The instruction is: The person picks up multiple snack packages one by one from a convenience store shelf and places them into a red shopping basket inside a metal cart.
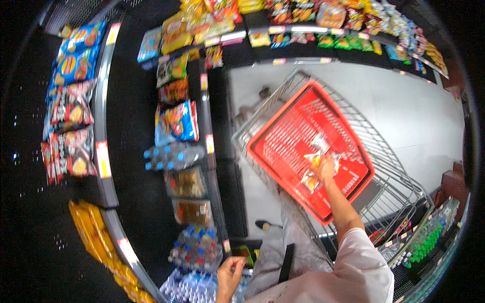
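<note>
Reaching down into a red plastic shopping basket (280, 151), my right hand (325, 168) is at some small snack packets. One packet with yellow on it (315, 160) is at the fingertips; blur hides whether the hand grips it. Another small packet (310, 181) lies on the basket floor beside the hand. The basket rests on a metal wire shopping cart (382, 151). My left hand (230, 270) is low in the view near the shelf edge, its fingers curled towards the thumb, with nothing visible in it.
Shelves on the left carry blue chip bags (75, 68), yellow bags (93, 231), brown packs (192, 212) and shrink-wrapped bottles (197, 248). Snack packs (331, 15) line the far shelf. Green-capped bottles (426, 242) stand at the lower right. The cart stands on a pale floor (409, 98).
</note>
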Motion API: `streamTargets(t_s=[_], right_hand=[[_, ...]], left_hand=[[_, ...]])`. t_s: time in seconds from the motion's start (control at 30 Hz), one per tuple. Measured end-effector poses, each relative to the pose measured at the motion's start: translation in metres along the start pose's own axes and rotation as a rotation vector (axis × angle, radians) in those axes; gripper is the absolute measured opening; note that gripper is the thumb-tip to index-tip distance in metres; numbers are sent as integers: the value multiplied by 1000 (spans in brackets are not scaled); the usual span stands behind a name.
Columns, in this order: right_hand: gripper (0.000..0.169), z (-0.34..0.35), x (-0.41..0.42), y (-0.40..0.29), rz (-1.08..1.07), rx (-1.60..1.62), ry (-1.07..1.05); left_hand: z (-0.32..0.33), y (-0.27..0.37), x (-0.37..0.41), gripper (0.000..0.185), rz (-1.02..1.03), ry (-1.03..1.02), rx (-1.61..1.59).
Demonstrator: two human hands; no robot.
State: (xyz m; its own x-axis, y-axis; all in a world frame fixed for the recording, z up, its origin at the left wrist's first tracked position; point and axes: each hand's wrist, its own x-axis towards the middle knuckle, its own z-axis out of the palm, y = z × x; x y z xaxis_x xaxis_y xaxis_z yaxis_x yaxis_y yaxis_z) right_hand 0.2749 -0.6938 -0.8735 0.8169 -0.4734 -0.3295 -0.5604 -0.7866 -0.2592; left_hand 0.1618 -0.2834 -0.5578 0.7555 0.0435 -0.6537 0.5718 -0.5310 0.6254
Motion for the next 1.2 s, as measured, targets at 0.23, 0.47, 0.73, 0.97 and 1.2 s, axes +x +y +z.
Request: streamTargets(t_s=[0.23,0.47,0.73,0.97,1.2], right_hand=[[59,-28,51,-9,-88,84,124],[61,-16,62,-10,64,146,56],[67,-6,61,-7,-18,58,-135],[72,2,55,-19,-85,-47,-107],[69,-18,35,-28,-54,218,-150]], left_hand=[[2,7,13,16,-62,-59,-123],[-2,-2,22,14,58,-35,-59],[-2,-7,27,14,43,-16,-52],[3,8,27,14,65,-31,-142],[-9,27,30,19,65,-7,-45]])
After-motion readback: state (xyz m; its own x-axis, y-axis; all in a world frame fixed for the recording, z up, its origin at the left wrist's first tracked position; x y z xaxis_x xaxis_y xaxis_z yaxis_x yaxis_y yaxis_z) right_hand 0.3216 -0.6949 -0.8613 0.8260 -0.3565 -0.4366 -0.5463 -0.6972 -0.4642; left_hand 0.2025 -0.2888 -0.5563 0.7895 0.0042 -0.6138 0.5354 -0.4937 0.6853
